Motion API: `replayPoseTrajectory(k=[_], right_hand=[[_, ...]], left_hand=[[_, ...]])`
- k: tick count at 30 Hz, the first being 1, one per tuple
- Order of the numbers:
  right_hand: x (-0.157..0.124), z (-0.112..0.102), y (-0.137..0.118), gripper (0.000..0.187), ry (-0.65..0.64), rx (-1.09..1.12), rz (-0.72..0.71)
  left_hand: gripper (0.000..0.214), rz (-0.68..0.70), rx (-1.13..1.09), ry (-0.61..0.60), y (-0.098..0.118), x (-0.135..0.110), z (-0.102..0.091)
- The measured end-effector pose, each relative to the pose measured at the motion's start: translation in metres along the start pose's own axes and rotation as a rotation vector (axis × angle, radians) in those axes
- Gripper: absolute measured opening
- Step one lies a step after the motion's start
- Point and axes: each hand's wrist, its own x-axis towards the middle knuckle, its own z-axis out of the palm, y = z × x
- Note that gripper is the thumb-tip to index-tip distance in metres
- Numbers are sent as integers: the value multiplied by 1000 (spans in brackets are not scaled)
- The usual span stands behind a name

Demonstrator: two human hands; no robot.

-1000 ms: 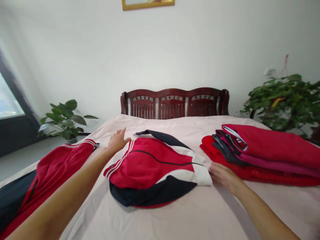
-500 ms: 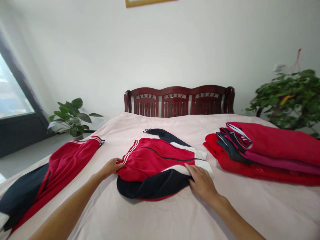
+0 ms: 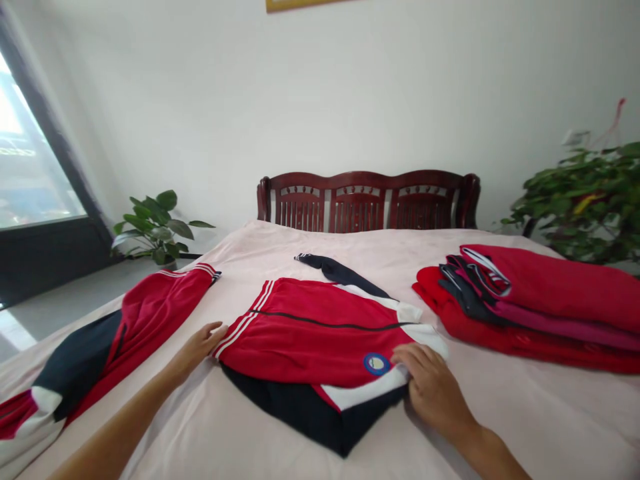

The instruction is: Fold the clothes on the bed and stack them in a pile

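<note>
Head view: two hands [image 3: 203,341] [image 3: 435,387] at one badged jacket [image 3: 305,343].

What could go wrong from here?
Near sleeve: bent and partly hidden under the jacket, so it may bunch or crease.
Hem: the left hand is at one corner only, so a pull there could skew it.
Stack: uneven layers, near the right hand; a bump might shift them.
</note>
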Motion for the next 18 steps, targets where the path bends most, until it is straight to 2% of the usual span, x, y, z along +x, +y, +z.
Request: replayPoseTrajectory(k=[2,4,5,7,10,13,15,18], right_hand=[[-5,11,-39,45,-69,99,-154],[-12,32,-76,40,-195,174,-346],[-15,46,-93,40,-211,162,-400],[-16,75,-119,47,-192,46,-415],[-2,103,-145,52,-190,-177,-314],[24,100,-161,36,-271,-251,-233],[39,83,-165,23,-356,-186,-268],[50,53,-165,12,-504,35,-374]], left_hand=[[76,-28,-10,-53,2,-11,0],[83,-48,16,-77,6,-23,0],[83,-49,23,-81,8,-29,0],[81,-45,2,-86,14,-38,1],[81,-43,-36,-58,19,-45,3],[86,-42,-56,-45,15,-45,6],[87,-16,-56,-35,7,-43,7],[78,70,-46,4,-3,-42,6]])
